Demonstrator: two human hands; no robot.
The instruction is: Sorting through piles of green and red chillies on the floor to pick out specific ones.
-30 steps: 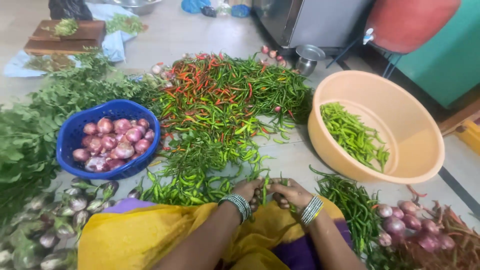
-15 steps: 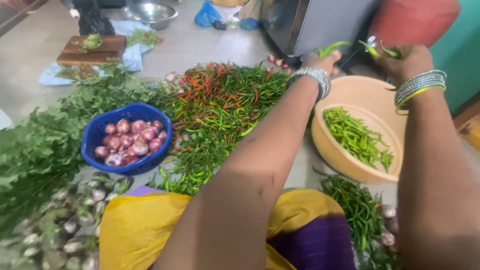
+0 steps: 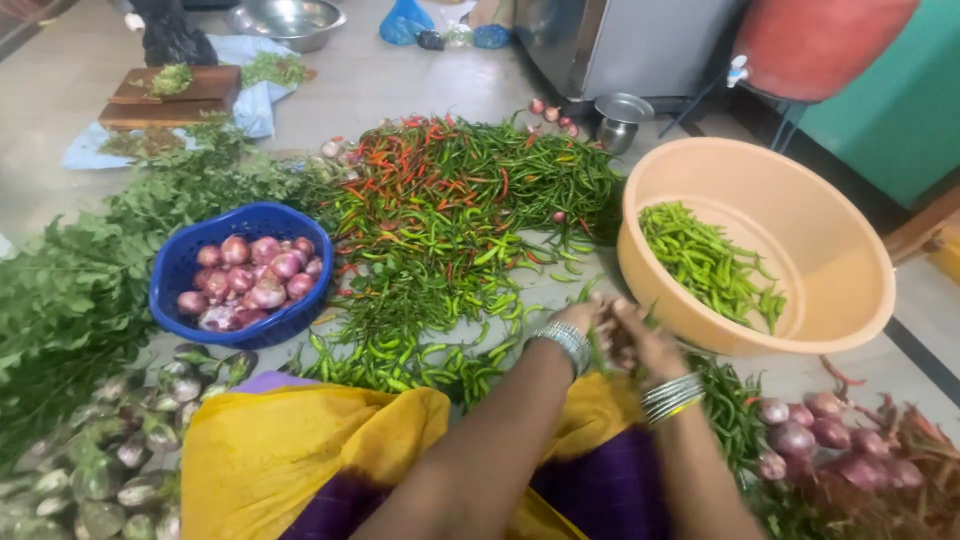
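**Hands meet beside the peach tub**

Both hands come together just beside the near rim of the big peach tub (image 3: 860,300). The left hand (image 3: 590,318) and the right hand (image 3: 645,340) touch each other and pinch a few green chillies (image 3: 600,350). They look blurry, so I cannot tell how tight the fingers close.

A little bare floor shows between the tub and the big chilli pile (image 3: 450,230). On the far side of the tub from the pile, the floor is bare. The near side is crowded.

The chillies are long, thin and shiny. Most are green and some are red. More green ones lie inside the tub.

Left of the pile sits a blue basket (image 3: 175,275) of purple onions. Leafy greens (image 3: 70,290) lie past it. More onions (image 3: 800,435) lie below the tub. Yellow cloth (image 3: 300,450) covers the lap.
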